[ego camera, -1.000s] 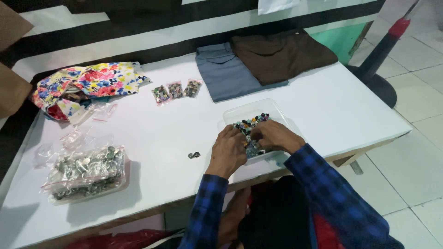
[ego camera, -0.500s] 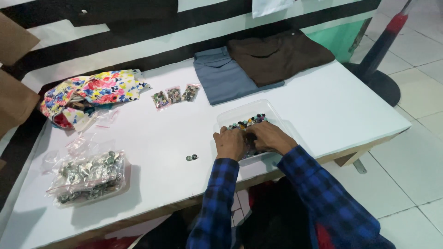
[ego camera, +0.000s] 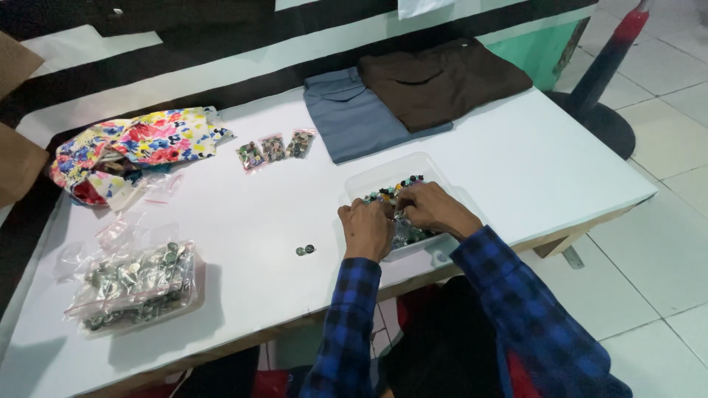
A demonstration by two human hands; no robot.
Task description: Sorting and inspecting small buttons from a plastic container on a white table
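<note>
Hands barely shifted, both in button tray (ego camera: 383, 171) (white table (ego camera: 243, 221)).

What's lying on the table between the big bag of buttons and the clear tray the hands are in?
In the head view, two small loose buttons lie between the bag of buttons and the clear tray; otherwise white table.

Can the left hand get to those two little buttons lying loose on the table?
Probably yes. The left hand rests at the clear tray, and only bare white table lies between it and the two buttons.
</note>
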